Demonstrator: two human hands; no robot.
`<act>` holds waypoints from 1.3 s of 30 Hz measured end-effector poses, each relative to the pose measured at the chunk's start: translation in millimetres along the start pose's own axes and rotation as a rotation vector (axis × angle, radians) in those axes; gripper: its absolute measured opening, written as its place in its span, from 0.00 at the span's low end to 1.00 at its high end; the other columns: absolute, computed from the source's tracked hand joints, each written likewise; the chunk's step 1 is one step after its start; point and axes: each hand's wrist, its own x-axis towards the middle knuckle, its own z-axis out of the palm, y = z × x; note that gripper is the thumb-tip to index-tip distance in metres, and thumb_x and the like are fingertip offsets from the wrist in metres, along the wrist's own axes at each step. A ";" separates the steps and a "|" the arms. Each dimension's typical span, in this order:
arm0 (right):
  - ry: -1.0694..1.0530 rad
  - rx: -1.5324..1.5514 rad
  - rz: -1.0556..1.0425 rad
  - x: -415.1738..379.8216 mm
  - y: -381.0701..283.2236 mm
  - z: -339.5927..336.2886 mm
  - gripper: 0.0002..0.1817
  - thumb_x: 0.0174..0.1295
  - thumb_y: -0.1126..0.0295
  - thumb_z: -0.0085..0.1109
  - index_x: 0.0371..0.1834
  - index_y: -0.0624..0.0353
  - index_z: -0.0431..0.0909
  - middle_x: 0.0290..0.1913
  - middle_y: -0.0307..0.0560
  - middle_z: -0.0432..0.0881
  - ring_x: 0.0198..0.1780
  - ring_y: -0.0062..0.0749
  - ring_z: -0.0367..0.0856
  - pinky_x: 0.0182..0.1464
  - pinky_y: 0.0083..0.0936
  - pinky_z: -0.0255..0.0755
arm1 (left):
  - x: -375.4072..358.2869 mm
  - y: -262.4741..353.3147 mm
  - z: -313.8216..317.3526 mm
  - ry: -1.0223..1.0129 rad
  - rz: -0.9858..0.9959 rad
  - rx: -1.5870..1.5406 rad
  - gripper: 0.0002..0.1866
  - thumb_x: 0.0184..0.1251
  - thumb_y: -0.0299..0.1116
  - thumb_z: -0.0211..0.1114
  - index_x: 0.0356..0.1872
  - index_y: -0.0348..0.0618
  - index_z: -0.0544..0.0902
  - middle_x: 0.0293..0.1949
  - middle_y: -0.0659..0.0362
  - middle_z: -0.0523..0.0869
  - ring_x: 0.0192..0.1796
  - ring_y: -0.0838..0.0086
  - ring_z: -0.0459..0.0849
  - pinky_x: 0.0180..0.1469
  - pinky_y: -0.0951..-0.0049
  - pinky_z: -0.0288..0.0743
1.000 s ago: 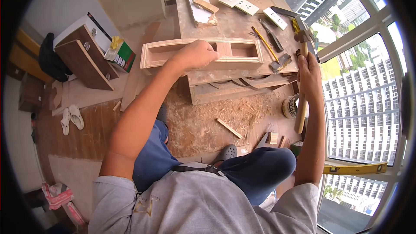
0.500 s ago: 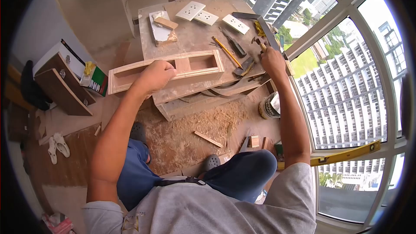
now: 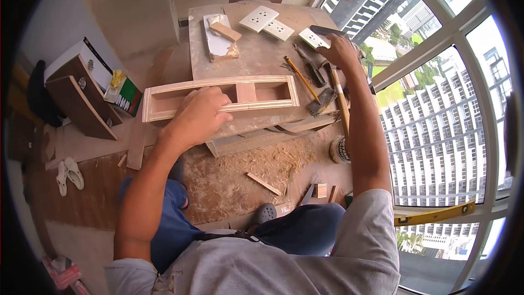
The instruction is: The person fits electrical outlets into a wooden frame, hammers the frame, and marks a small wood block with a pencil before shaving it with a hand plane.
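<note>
My left hand (image 3: 201,110) is closed on the near rail of a long wooden frame (image 3: 266,104), fingers inside the opening and thumb in front. The frame has pale layered edges and a cross piece, and rests at the table's near edge. My right hand (image 3: 341,53) is over the table's right side, its visible fingers stretched leftward with nothing seen in them; its far side is hidden. Just below it lies a hammer (image 3: 339,95), its wooden handle toward me. A yellow pencil (image 3: 302,78), a dark-handled chisel (image 3: 312,68) and a dark block-like tool (image 3: 323,101) lie left of the hammer.
White socket plates (image 3: 259,18) and a white tray with a wood piece (image 3: 225,33) lie at the back of the table (image 3: 251,57). Shavings (image 3: 240,172) cover the floor. Windows stand at right, with a yellow spirit level (image 3: 436,216). A bucket (image 3: 339,150) stands below.
My right hand has let go of the hammer, which now lies on the table, and has moved up. My left hand has shifted its hold on the frame. The view has shifted slightly.
</note>
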 end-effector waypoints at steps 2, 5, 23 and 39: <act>-0.010 0.160 -0.076 44.4 17.5 41.8 0.40 0.57 0.46 0.74 0.68 0.61 0.79 0.68 0.68 0.80 0.74 0.58 0.74 0.72 0.46 0.70 | -3.3 -2.6 -2.9 0.012 0.021 0.053 0.14 0.64 0.34 0.72 0.46 0.36 0.87 0.46 0.50 0.84 0.54 0.52 0.82 0.58 0.57 0.75; -0.039 0.253 -0.111 53.8 27.2 59.4 0.44 0.57 0.47 0.75 0.73 0.60 0.76 0.64 0.69 0.83 0.72 0.57 0.78 0.73 0.44 0.69 | -2.8 1.0 -6.6 -0.033 0.048 0.134 0.13 0.65 0.34 0.72 0.46 0.38 0.88 0.44 0.51 0.84 0.54 0.53 0.81 0.59 0.56 0.73; -0.564 2.075 -0.356 -119.5 -25.9 -23.7 0.46 0.67 0.43 0.69 0.79 0.62 0.64 0.70 0.68 0.77 0.70 0.58 0.79 0.73 0.59 0.70 | -12.3 -11.8 1.3 0.108 0.095 0.074 0.14 0.62 0.33 0.74 0.45 0.36 0.87 0.42 0.49 0.83 0.50 0.51 0.81 0.55 0.53 0.75; -0.134 0.489 -0.599 -150.0 -118.6 -18.5 0.30 0.73 0.67 0.63 0.78 0.53 0.69 0.70 0.62 0.73 0.69 0.59 0.74 0.71 0.43 0.68 | -16.9 -19.9 -0.3 0.134 0.103 0.088 0.12 0.65 0.37 0.71 0.38 0.36 0.83 0.39 0.48 0.82 0.50 0.50 0.81 0.55 0.52 0.75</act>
